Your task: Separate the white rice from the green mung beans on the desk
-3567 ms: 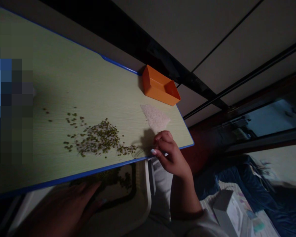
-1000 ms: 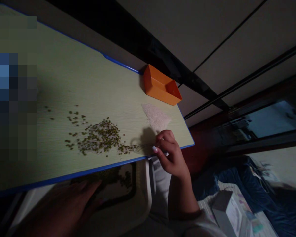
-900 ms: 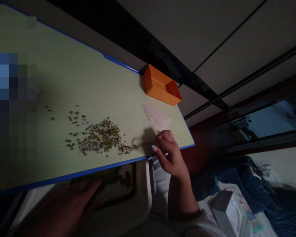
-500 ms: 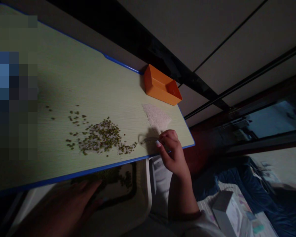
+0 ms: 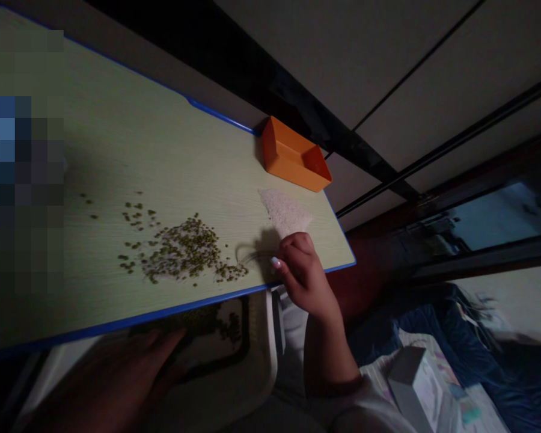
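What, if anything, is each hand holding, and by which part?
The right hand holds a thin curved implement by the end farther from the green seeds. I can't tell whether the left hand holds anything.

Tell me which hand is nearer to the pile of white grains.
Right. The right hand overlaps the lower end of the pile of white grains in the picture; the left hand is farther off, at the pale bin past the table's blue edge.

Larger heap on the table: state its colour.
The larger heap is green mixed with whitish, best in the head view.
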A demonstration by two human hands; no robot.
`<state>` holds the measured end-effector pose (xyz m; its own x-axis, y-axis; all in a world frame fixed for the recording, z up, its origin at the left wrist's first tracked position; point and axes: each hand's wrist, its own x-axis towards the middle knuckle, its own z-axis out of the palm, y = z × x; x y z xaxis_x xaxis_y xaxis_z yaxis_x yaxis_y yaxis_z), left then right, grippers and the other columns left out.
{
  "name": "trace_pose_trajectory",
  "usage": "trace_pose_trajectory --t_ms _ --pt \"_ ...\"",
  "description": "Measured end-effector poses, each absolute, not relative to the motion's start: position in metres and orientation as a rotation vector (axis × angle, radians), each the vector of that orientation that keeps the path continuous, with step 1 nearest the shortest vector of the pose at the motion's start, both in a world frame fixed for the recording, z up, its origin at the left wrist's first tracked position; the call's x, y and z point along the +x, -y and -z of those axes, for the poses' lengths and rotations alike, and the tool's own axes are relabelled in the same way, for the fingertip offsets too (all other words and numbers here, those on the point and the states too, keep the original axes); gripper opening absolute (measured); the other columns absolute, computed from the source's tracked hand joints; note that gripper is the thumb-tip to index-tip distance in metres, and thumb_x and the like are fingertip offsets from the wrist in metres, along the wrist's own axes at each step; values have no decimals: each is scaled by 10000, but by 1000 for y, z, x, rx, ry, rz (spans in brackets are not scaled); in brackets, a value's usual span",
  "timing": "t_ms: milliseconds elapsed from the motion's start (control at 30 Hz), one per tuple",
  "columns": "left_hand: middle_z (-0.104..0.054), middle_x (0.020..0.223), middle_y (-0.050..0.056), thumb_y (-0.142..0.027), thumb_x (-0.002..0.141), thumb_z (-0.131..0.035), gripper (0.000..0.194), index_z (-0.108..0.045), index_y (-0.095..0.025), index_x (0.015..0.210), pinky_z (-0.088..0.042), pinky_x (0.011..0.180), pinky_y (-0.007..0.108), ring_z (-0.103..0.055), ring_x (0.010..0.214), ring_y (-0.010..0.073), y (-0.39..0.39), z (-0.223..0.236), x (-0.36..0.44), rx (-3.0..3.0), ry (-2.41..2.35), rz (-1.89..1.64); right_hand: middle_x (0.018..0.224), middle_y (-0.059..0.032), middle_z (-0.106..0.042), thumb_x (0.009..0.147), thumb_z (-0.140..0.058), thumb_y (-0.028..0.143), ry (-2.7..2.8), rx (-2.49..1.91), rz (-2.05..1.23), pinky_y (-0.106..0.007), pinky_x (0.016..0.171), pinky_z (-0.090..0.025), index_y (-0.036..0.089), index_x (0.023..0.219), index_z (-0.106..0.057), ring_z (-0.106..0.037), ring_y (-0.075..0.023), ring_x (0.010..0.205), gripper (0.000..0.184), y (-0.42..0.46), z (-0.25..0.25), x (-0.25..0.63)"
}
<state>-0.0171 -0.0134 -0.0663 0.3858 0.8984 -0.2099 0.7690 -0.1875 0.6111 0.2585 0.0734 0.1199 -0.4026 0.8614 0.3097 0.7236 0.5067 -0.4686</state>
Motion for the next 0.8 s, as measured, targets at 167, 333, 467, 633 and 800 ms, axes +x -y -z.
trace_pose_trajectory --t_ms 167,333,467,633,800 --pt "-747 1351 120 -515 899 -450 532 -689 -324 1335 -527 1060 622 -706 1203 384 12 63 -17 2049 -1398 -85 945 -60 -566 1002 -543 240 2289 -1245 -390 -431 916 -425 230 816 -544 -528 -238 995 187 -69 -123 263" --pt "-777 1289 112 -518 905 -442 508 -710 -342 1299 -538 1027 642 -725 1152 392 10 55 -15 2072 -1403 -121 946 -62 -565 992 -560 226 2237 -1232 -371 -414 896 -440 231 826 -545 -532 -233 984 167 -66 -128 272" --pt "-759 1332 109 -509 873 -461 528 -714 -329 1300 -537 1039 655 -713 1191 407 8 49 -13 2044 -1428 -82 937 -63 -568 991 -559 236 2273 -1196 -416 -416 891 -453 231 815 -548 -537 -235 984 177 -64 -129 276" --pt "-769 1309 121 -531 844 -482 547 -739 -293 1265 -545 1050 644 -726 1176 402 6 48 -12 2004 -1425 -133 931 -64 -575 991 -553 249 2291 -1208 -441 -425 900 -460 234 808 -546 -546 -240 993 184 -65 -127 272" --pt "-766 1314 124 -523 874 -447 541 -723 -310 1288 -546 1028 658 -727 1165 410 8 51 -13 2045 -1419 -110 934 -61 -567 993 -561 258 2331 -1156 -489 -432 915 -455 233 809 -551 -547 -240 1001 186 -66 -128 269"
